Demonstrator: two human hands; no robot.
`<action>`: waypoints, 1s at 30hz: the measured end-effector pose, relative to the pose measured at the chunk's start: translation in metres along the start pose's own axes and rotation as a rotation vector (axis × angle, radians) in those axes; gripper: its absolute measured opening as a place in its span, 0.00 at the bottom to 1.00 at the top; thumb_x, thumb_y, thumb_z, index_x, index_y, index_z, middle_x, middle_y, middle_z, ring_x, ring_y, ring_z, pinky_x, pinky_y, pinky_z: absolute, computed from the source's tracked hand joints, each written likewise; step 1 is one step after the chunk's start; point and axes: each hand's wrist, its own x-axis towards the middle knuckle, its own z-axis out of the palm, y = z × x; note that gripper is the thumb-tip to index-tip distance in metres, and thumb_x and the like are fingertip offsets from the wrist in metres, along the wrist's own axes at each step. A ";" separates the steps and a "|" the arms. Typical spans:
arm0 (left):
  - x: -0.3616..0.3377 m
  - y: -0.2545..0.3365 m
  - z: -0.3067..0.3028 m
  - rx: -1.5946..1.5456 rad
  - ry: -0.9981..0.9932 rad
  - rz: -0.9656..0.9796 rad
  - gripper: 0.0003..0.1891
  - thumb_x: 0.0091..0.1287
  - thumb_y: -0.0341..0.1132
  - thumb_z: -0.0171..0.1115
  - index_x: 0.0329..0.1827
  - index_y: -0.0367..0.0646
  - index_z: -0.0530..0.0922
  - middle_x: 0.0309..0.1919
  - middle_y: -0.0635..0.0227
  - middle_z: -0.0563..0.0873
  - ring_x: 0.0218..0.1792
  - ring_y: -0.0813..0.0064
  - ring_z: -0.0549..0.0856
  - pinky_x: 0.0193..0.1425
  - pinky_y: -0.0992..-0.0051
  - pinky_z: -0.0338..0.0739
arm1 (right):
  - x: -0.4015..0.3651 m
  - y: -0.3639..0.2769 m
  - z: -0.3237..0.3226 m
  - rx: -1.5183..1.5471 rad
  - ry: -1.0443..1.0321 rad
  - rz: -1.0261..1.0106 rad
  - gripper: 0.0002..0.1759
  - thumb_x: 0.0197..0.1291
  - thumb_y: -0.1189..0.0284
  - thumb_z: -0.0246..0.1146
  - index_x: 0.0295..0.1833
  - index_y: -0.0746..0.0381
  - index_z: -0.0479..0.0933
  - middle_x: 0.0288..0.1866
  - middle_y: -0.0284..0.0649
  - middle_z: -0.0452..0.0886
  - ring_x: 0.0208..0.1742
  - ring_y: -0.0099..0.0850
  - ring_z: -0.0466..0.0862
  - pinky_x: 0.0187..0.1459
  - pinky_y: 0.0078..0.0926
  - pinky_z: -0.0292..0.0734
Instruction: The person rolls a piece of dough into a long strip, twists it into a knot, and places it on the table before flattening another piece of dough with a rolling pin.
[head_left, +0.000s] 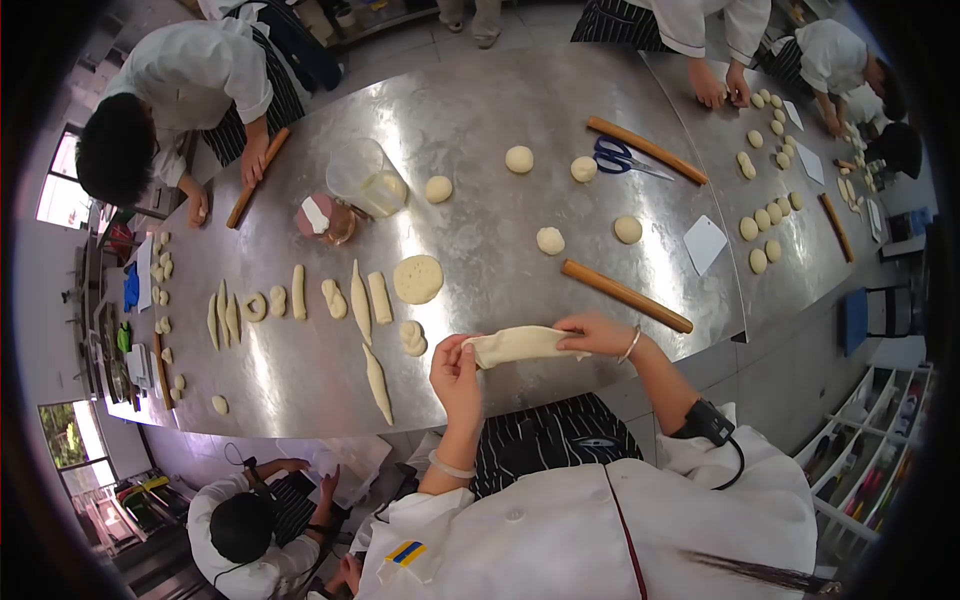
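Note:
A flattened strip of dough (525, 346) stretches between my two hands above the near edge of the steel table. My left hand (458, 375) pinches its left end, and my right hand (597, 334) grips the right end. Just left of the strip lie a knotted dough piece (412, 338) and a large flat dough round (418, 279). Beyond my right hand a wooden rolling pin (627, 296) rests on the table, with a white dough scraper (705, 245) to its right.
Shaped dough pieces (299, 292) line the table's left half. Dough balls (519, 160), blue-handled scissors (625, 158), another rolling pin (648, 150) and a clear container (368, 180) stand farther back. Co-workers work around the steel table (480, 110), one with a rolling pin (258, 178).

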 end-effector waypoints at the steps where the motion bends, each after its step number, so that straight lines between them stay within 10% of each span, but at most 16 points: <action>1: 0.005 -0.025 -0.005 -0.015 0.066 -0.010 0.09 0.73 0.25 0.53 0.53 0.35 0.72 0.45 0.57 0.85 0.46 0.73 0.85 0.49 0.76 0.81 | 0.014 0.014 -0.004 0.000 -0.003 0.003 0.16 0.63 0.65 0.65 0.49 0.65 0.81 0.35 0.40 0.84 0.36 0.26 0.81 0.40 0.27 0.75; 11: 0.057 -0.104 -0.022 -0.059 0.196 -0.051 0.13 0.70 0.20 0.50 0.57 0.36 0.70 0.54 0.56 0.81 0.54 0.69 0.81 0.58 0.72 0.77 | 0.104 0.039 -0.025 -0.333 -0.021 0.106 0.12 0.56 0.71 0.64 0.45 0.63 0.82 0.38 0.43 0.86 0.41 0.37 0.85 0.44 0.34 0.78; 15: 0.049 -0.084 -0.020 0.540 0.171 0.197 0.21 0.63 0.18 0.50 0.60 0.38 0.71 0.66 0.50 0.72 0.62 0.58 0.75 0.65 0.65 0.70 | 0.088 0.030 -0.025 -0.390 0.185 0.108 0.10 0.57 0.74 0.63 0.45 0.63 0.82 0.40 0.44 0.86 0.43 0.39 0.84 0.47 0.33 0.78; 19: 0.049 -0.074 -0.006 1.094 -0.317 0.605 0.28 0.64 0.28 0.57 0.69 0.42 0.68 0.71 0.56 0.68 0.72 0.52 0.65 0.75 0.55 0.58 | 0.065 0.042 -0.009 -0.554 0.450 -0.101 0.14 0.58 0.73 0.62 0.49 0.65 0.81 0.47 0.47 0.84 0.50 0.43 0.82 0.53 0.35 0.76; 21: 0.045 -0.076 0.001 1.323 -0.637 0.644 0.31 0.65 0.39 0.60 0.72 0.43 0.65 0.74 0.60 0.65 0.76 0.55 0.60 0.77 0.53 0.53 | 0.047 0.050 0.010 -0.641 0.616 -0.322 0.26 0.59 0.66 0.65 0.61 0.67 0.74 0.65 0.52 0.74 0.66 0.46 0.74 0.65 0.39 0.69; 30: 0.049 -0.091 -0.001 1.414 -0.509 0.576 0.40 0.64 0.51 0.61 0.76 0.43 0.60 0.77 0.57 0.59 0.78 0.51 0.53 0.78 0.47 0.45 | 0.014 0.063 0.071 -0.897 0.512 0.003 0.49 0.57 0.54 0.65 0.75 0.69 0.54 0.79 0.52 0.53 0.81 0.46 0.52 0.76 0.47 0.47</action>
